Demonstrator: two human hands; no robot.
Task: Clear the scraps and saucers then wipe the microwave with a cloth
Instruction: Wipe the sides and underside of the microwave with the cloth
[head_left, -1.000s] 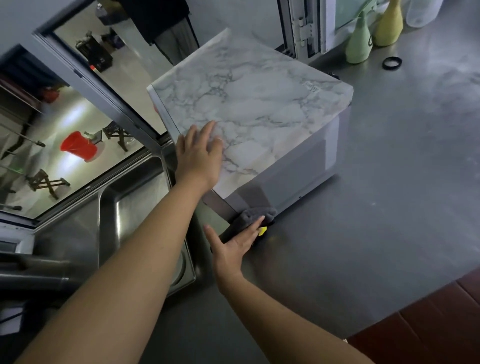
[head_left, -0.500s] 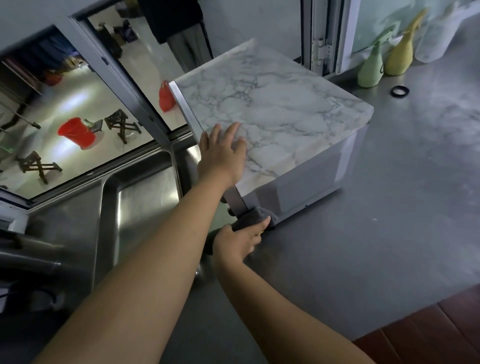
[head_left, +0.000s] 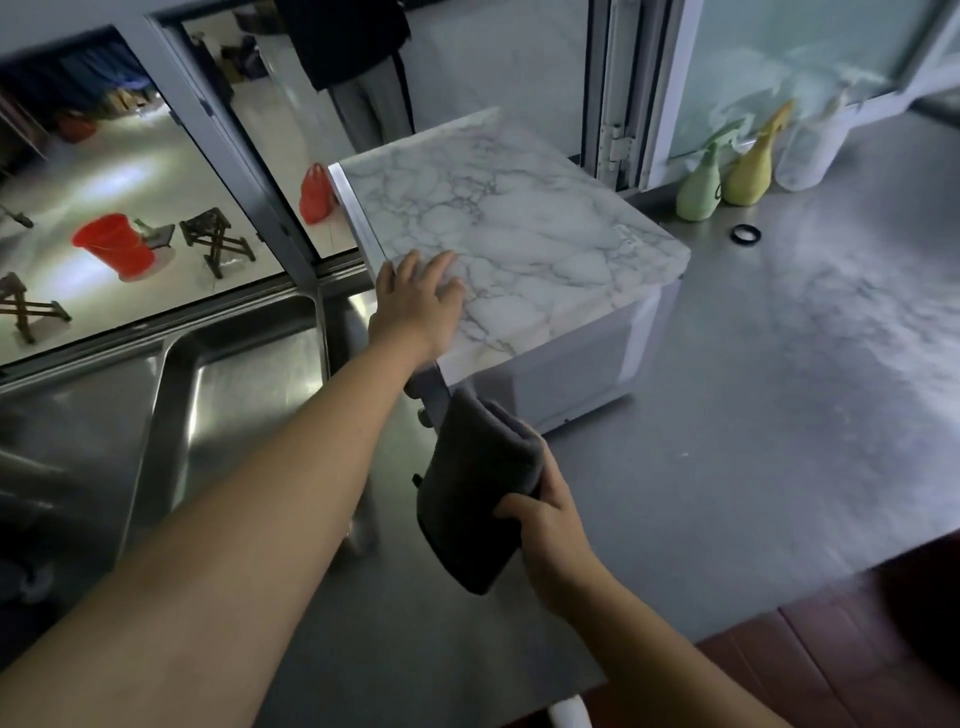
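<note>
Head view: microwave front hidden.

The cloth hides the microwave's near lower corner and most right hand fingers; the picture's top edge cuts off the standing person above the waist

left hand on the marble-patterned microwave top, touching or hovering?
Touching. The head view shows the left hand lying flat on the marble-patterned microwave top, fingers spread against the surface with no gap visible.
</note>
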